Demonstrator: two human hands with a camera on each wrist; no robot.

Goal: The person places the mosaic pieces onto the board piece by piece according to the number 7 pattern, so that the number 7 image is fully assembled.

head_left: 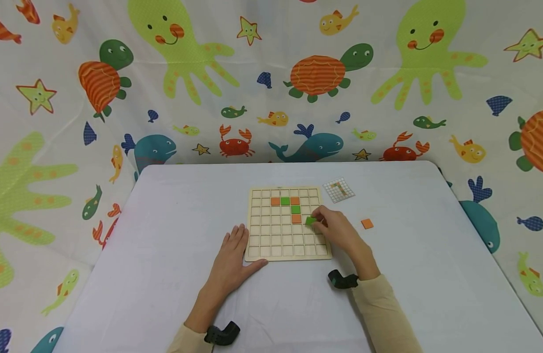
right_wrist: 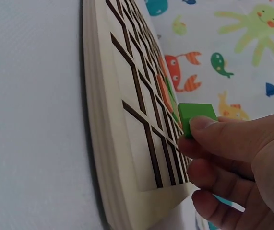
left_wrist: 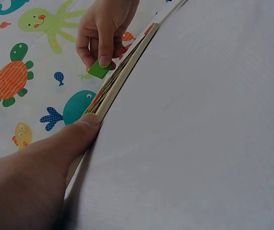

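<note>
A wooden grid board (head_left: 271, 245) lies in the middle of the white table. Several orange and green square tiles (head_left: 290, 201) sit in its upper cells. My right hand (head_left: 334, 228) pinches a green tile (head_left: 310, 220) just above the board, right of an orange tile (head_left: 296, 218). From the right wrist view the green tile (right_wrist: 195, 116) is held between thumb and fingers over the board (right_wrist: 127, 120). My left hand (head_left: 233, 255) lies flat on the table, thumb pressed to the board's lower left edge (left_wrist: 108, 96). The left wrist view also catches the green tile (left_wrist: 99, 69).
A small pattern card (head_left: 339, 189) lies beyond the board's upper right corner. A loose orange tile (head_left: 366, 224) rests on the table to the right. A sea-animal cloth (head_left: 271, 73) hangs behind and beside the table (head_left: 165, 220).
</note>
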